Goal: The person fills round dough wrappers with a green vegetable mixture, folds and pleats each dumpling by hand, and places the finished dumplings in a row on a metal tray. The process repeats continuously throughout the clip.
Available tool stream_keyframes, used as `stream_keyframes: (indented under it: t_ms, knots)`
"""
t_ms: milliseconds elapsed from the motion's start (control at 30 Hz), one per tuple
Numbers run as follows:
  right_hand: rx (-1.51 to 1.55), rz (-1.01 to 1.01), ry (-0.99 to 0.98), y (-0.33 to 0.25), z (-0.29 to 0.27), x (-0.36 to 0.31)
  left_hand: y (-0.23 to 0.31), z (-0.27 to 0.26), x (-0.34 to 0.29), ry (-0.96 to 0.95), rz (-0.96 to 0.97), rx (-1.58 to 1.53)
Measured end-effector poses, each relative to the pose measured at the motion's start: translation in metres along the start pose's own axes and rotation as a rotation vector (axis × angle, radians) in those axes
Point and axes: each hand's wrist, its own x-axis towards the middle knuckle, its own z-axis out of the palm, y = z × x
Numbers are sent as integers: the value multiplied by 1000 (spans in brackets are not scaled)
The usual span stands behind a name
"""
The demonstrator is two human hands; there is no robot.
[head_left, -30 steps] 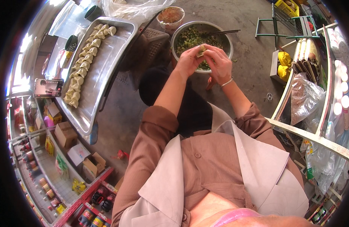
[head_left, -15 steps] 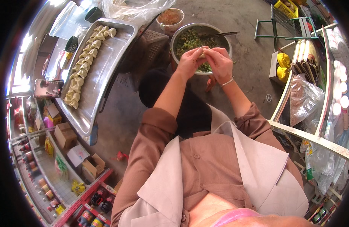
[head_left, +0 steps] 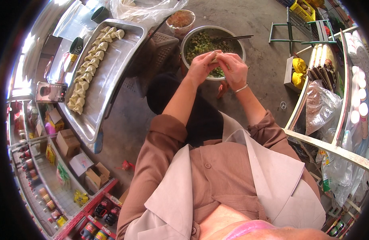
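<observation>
My left hand (head_left: pixel 200 67) and my right hand (head_left: pixel 233 70) meet over the near side of a metal bowl (head_left: pixel 242 49). Their fingertips pinch together on a small pale dumpling (head_left: pixel 215 60), mostly covered by the fingers. Chopped green filling (head_left: pixel 199 45) fills the bowl, and a pair of dark chopsticks (head_left: pixel 236 37) rests in it across the right rim. Left of my arms, a long metal tray (head_left: pixel 108 76) carries a row of folded dumplings (head_left: pixel 87 70) along its left side.
A small tub (head_left: pixel 180 22) of orange-brown food stands behind the bowl, beside a clear plastic bag (head_left: pixel 146 12). A phone (head_left: pixel 51 92) sits at the tray's left edge. Shelves with bottles and boxes (head_left: pixel 68 143) line the left; a pale rack (head_left: pixel 332 150) stands right, a folding stool (head_left: pixel 288 34) beyond.
Both hands stay together over the bowl, their fingers shifting only slightly on the dumpling. The view has moved a little; nothing else visibly differs.
</observation>
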Motion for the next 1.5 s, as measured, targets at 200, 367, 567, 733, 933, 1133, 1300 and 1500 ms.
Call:
stream_keyframes:
  t_ms: [200, 367, 567, 733, 933, 1133, 1300, 1500]
  knots:
    - [103, 212, -53, -2, -4, 3, 0, 2, 0, 17, -8, 6]
    - [166, 327, -74, -1, -5, 6, 2, 4, -1, 8, -14, -15]
    - [433, 541, -102, 4, -3, 8, 4, 6, -1, 29, -21, 23]
    - [568, 584, -157, 9, -8, 14, 3, 4, 0, 2, -29, 14]
    - [606, 633, -181, 10, -11, 18, 2, 5, 0, -22, -16, 10]
    - [664, 739, -170, 19, -7, 17, 6, 12, -1, -46, -1, 39]
    - [610, 754, -192, 25, -5, 16, 7, 18, -6, -62, 49, 357]
    - [492, 747, -204, 18, -11, 22, 6, 19, -5, -53, 52, 331]
